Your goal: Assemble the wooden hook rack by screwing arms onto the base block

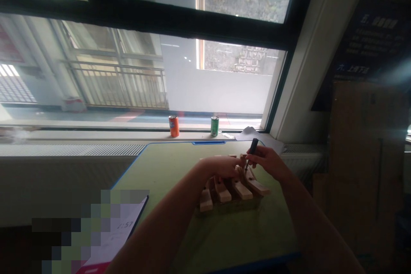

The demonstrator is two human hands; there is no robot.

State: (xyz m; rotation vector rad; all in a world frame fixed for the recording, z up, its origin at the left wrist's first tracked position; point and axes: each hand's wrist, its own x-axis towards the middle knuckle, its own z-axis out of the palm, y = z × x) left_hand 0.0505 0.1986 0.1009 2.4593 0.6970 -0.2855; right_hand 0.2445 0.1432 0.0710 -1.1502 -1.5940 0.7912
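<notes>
A light wooden rack of several slats (pixel 231 192) lies on the green table (pixel 180 171). My left hand (pixel 221 167) rests on top of the slats with its fingers curled down onto the wood, steadying it. My right hand (pixel 268 160) is closed round a dark-handled screwdriver (pixel 252 150). The screwdriver stands nearly upright, its tip down at the wood between my two hands. What the tip touches is too small to make out.
An orange can (pixel 174 126) and a green can (pixel 214 126) stand on the windowsill beyond the table. Crumpled white paper (pixel 248 133) lies at the table's far right corner. A sheet of paper (pixel 122 233) lies at the near left edge. A brown cabinet (pixel 366 150) stands to the right.
</notes>
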